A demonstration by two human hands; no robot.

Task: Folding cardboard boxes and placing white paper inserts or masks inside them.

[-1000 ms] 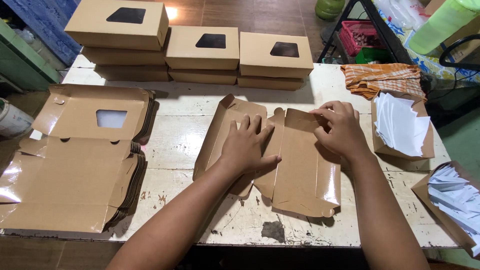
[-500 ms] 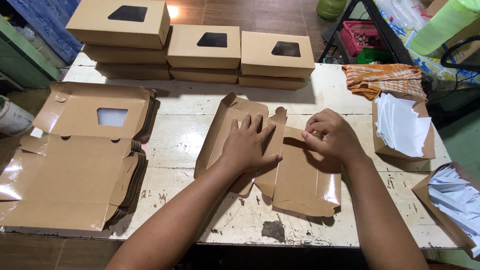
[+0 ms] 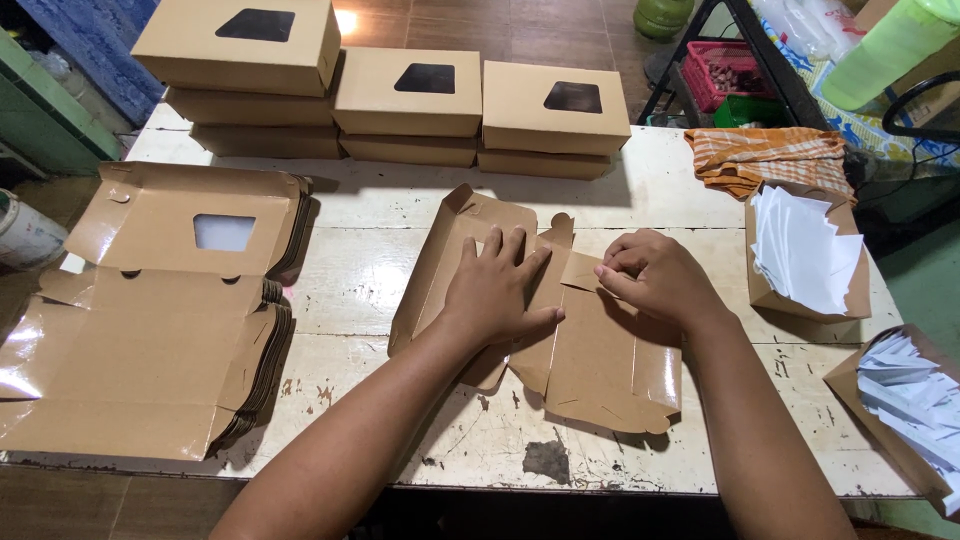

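Note:
A flat brown cardboard box blank (image 3: 600, 370) lies in the middle of the worn white table (image 3: 350, 270). My left hand (image 3: 495, 285) presses flat on its left half, fingers spread. My right hand (image 3: 655, 278) pinches a small flap near the blank's middle fold, folding it inward. The blank's left side panel stands slightly raised at the edge.
A thick stack of unfolded window box blanks (image 3: 150, 310) lies at the left. Several finished window boxes (image 3: 410, 100) are stacked along the back. An orange cloth (image 3: 765, 155) and two open boxes of white paper (image 3: 805, 250) (image 3: 915, 395) sit at the right.
My right hand has slid leftward along the blank toward the middle fold, bending the flap over. My left hand has stayed pressed in place.

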